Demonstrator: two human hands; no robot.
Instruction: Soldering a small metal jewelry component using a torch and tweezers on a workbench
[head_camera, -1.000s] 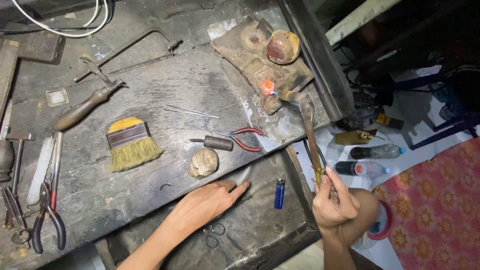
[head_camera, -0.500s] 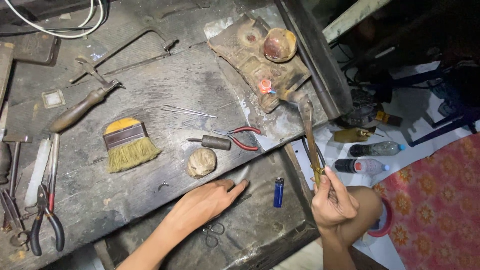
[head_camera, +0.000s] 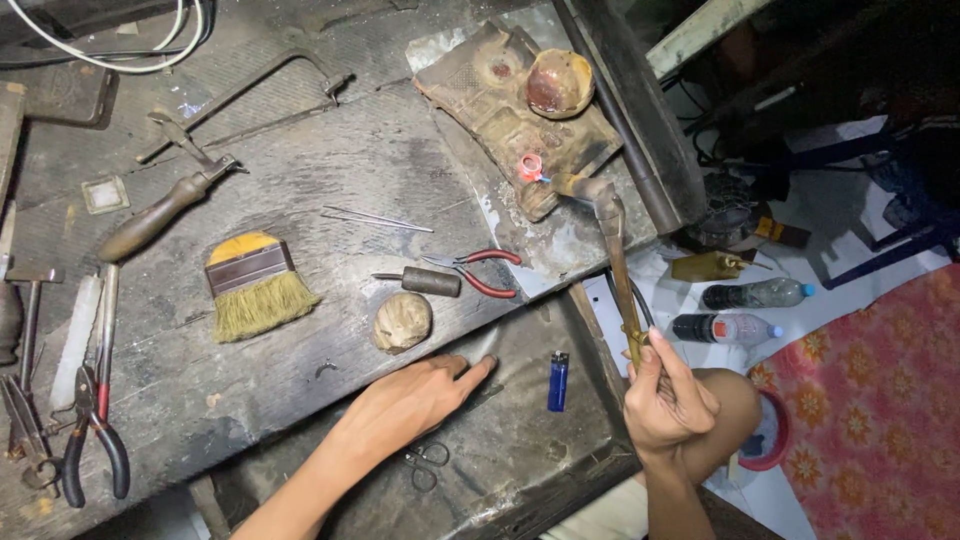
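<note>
Little has shifted over the last second: the right hand (head_camera: 668, 400) at lower right keeps its fingers clamped on the brass torch (head_camera: 618, 262), whose flame still plays on the small glowing piece (head_camera: 530, 166) on the charred block (head_camera: 520, 115) at upper centre. The left hand (head_camera: 415, 397) stays flat, fingers loosely together, holding nothing, just below the round lump (head_camera: 402, 321).
</note>
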